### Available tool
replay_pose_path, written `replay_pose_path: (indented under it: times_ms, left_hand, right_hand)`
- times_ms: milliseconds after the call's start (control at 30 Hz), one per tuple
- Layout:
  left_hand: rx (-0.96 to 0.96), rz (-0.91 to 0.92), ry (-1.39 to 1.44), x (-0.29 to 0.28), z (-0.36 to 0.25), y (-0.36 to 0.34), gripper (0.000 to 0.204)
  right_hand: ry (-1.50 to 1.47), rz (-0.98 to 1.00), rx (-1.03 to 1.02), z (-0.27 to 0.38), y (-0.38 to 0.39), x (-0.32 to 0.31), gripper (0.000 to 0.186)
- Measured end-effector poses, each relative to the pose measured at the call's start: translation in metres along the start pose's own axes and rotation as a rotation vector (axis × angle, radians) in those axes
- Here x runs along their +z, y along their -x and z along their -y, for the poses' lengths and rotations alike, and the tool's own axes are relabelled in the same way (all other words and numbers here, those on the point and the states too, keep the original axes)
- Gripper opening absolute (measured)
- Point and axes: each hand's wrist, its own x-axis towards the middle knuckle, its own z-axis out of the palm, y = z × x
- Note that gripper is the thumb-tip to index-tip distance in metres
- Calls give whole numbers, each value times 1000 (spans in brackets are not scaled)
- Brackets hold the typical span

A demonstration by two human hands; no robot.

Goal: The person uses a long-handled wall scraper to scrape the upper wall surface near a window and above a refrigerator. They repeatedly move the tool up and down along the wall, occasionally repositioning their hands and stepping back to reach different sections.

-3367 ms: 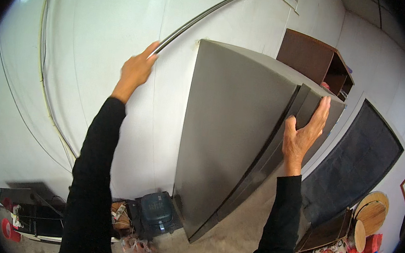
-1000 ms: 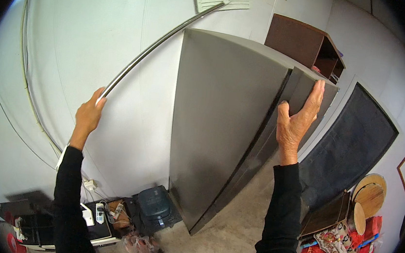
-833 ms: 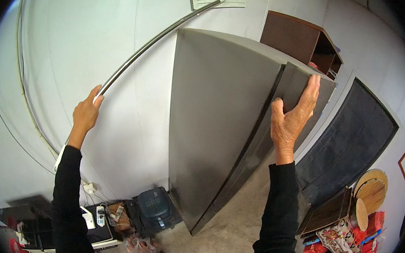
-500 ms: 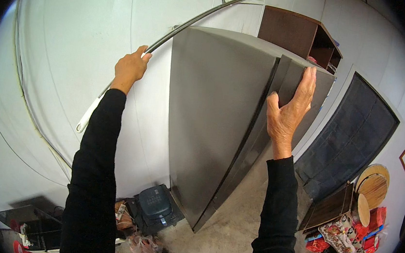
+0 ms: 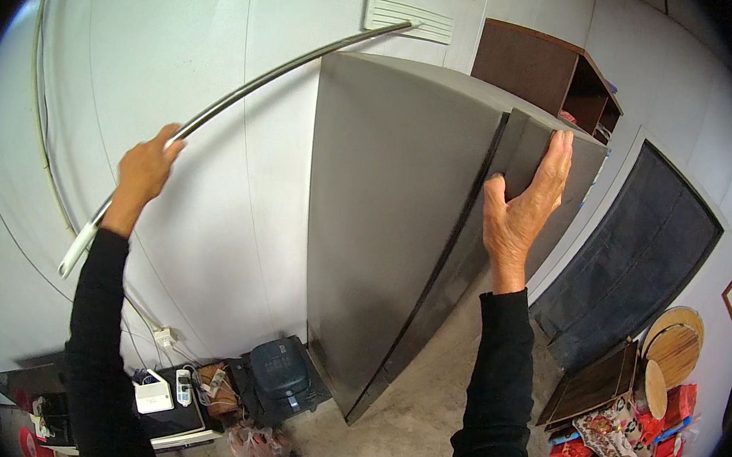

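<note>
**Hands on the pole and the cabinet door**

Against the white wall at left, the left hand (image 5: pixel 144 174) is closed around a long grey metal pole (image 5: pixel 256 86), gripping it in its lower part; the pole's white-tipped lower end sticks out below the wrist, and its far end reaches up to the white wall vent (image 5: pixel 408 18). Half a second ago this hand held the pole higher up, closer to the cabinet; it has since slid down and to the left along the pole. At right, the right hand (image 5: pixel 522 213) lies open and flat against the edge of the tall grey metal cabinet (image 5: pixel 384 221), fingers stretched upward over the door's edge and thumb on the near face, pressing rather than clasping. Its place on the door matches the earlier picture. A brown wooden shelf box (image 5: pixel 531 68) hangs on the wall behind the cabinet's top. A dark panel (image 5: pixel 645 255) leans against the wall far right. Near the cabinet's foot, a dark blue case (image 5: pixel 280 368) sits on the concrete floor (image 5: pixel 428 411) among small clutter.
</note>
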Motion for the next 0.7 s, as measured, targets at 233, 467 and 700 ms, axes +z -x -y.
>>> replay_pose_path:
  times_ms: [233, 467, 700]
  left_hand:
    - [-21, 55, -39, 5, -94, -63, 42]
    - [-23, 135, -128, -47, -29, -12, 46]
    - [40, 96, 114, -65, -9, 13, 53]
  right_hand:
    - [16, 11, 6, 5, -1, -4, 91]
    - [8, 6, 5, 2, 1, -2, 89]
    - [12, 25, 9, 1, 1, -3, 90]
